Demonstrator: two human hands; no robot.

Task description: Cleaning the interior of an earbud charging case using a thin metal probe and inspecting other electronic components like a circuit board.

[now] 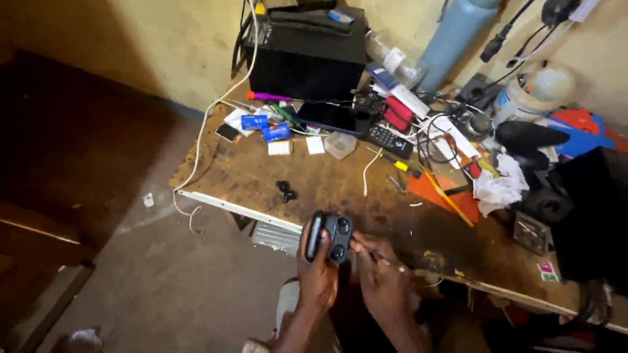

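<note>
My left hand (318, 271) grips a small black device with two round buttons (333, 236), held upright over the near edge of the wooden workbench (261, 176). My right hand (383, 274) is beside it, fingers pinched on a thin tool (361, 246) whose tip touches the device's right side. A small black part (286, 191) lies on the bench just beyond the hands.
The bench's far side holds a big black box (307, 55), a black remote (389, 139), screwdrivers, blue packets, tangled cables, a white rag (498, 186), an orange sheet (445, 193) and a pale blue cylinder (454, 33). A white cable (203, 131) hangs off the left edge. Concrete floor lies to the left.
</note>
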